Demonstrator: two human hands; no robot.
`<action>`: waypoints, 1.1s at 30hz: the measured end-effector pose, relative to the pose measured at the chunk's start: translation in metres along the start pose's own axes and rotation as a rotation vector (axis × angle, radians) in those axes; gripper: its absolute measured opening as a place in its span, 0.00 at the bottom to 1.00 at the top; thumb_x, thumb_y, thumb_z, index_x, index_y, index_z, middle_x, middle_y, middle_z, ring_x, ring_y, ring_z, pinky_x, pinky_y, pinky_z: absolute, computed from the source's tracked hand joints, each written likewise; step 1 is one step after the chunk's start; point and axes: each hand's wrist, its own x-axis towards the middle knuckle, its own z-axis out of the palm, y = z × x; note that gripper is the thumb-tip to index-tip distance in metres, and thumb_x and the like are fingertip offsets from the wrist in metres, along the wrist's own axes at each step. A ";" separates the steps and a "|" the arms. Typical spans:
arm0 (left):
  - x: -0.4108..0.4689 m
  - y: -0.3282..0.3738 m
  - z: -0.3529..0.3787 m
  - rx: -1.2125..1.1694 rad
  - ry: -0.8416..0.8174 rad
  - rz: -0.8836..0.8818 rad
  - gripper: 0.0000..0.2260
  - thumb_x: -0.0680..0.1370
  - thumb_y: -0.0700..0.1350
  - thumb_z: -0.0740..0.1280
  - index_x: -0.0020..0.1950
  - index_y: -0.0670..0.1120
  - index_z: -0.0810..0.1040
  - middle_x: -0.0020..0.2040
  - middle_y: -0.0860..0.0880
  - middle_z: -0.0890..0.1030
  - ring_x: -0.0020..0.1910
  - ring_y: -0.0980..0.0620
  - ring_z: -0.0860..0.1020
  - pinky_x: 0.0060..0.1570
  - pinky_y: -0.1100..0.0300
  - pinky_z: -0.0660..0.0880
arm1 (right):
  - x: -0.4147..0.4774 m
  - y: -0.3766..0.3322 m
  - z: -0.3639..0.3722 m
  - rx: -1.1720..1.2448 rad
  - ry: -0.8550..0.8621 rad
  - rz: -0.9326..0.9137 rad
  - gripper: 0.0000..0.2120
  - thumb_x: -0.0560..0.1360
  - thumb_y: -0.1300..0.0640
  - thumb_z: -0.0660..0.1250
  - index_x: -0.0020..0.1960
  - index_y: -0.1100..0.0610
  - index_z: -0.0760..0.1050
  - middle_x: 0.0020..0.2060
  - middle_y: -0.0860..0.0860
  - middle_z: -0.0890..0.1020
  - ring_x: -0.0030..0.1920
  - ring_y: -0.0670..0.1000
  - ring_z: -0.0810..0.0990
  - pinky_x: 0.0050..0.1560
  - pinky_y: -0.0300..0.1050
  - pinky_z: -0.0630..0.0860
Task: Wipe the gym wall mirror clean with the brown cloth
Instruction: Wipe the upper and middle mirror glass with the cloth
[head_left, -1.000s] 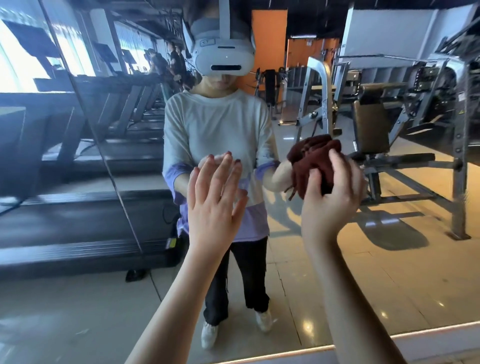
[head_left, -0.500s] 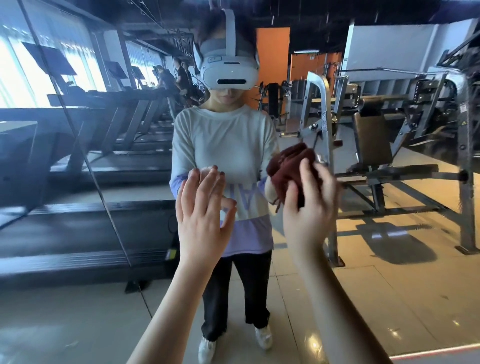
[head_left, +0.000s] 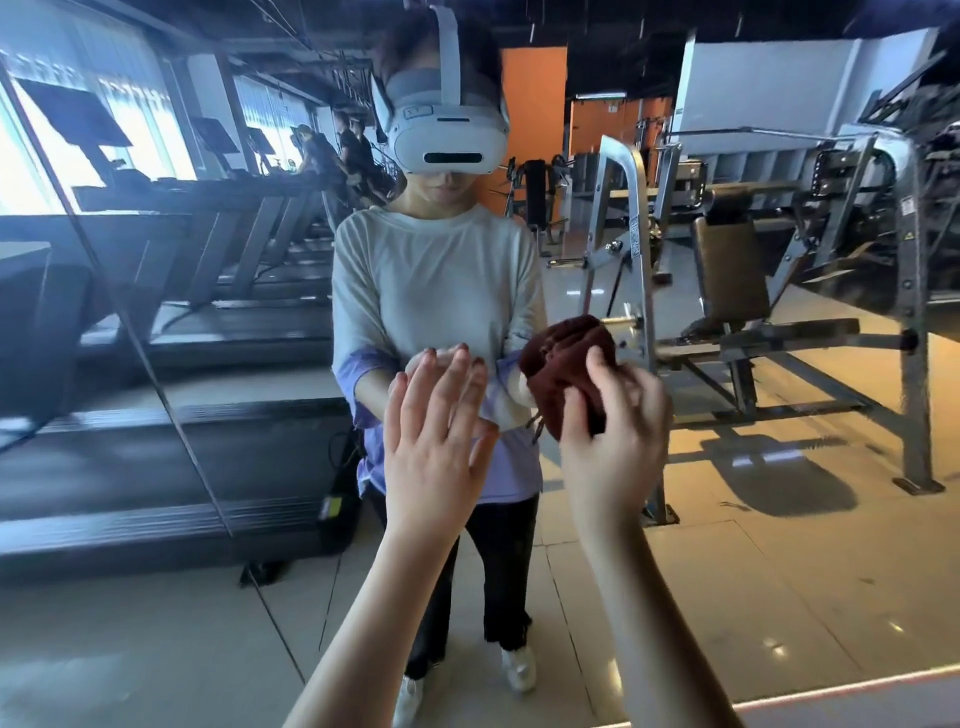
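The gym wall mirror (head_left: 753, 545) fills nearly the whole head view and reflects a person with a headset. My right hand (head_left: 613, 441) grips the bunched brown cloth (head_left: 563, 364) and holds it against the glass near the middle. My left hand (head_left: 434, 436) lies flat on the mirror just left of the cloth, fingers straight and together. Its reflection meets it at the fingertips.
The mirror's lower edge (head_left: 841, 693) runs across the bottom right corner. A dark seam (head_left: 130, 322) slants down the glass at the left. Reflected in the mirror are treadmills (head_left: 171, 312) at the left and a weight machine (head_left: 779, 291) at the right.
My right hand has carried the cloth leftward and a little lower across the glass, close to my left hand. My left hand stays flat on the mirror.
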 end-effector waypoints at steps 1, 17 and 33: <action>0.000 0.000 0.000 0.001 -0.002 -0.001 0.29 0.73 0.43 0.77 0.72 0.43 0.71 0.72 0.44 0.72 0.73 0.40 0.67 0.67 0.37 0.69 | 0.009 0.006 -0.002 0.007 0.024 0.030 0.15 0.74 0.60 0.70 0.60 0.59 0.80 0.53 0.57 0.78 0.49 0.55 0.77 0.45 0.44 0.75; -0.002 0.004 0.003 0.039 0.017 -0.026 0.31 0.71 0.41 0.78 0.71 0.44 0.72 0.71 0.44 0.75 0.73 0.41 0.68 0.70 0.40 0.67 | -0.006 0.042 -0.032 0.041 -0.063 0.438 0.22 0.72 0.62 0.73 0.64 0.59 0.72 0.58 0.56 0.77 0.55 0.50 0.76 0.48 0.48 0.77; -0.005 0.010 0.002 0.045 -0.023 -0.060 0.28 0.73 0.41 0.75 0.72 0.42 0.72 0.73 0.44 0.72 0.73 0.41 0.68 0.70 0.42 0.67 | -0.073 0.036 -0.027 -0.018 -0.211 0.498 0.23 0.69 0.67 0.74 0.62 0.59 0.73 0.58 0.57 0.77 0.58 0.59 0.77 0.50 0.56 0.81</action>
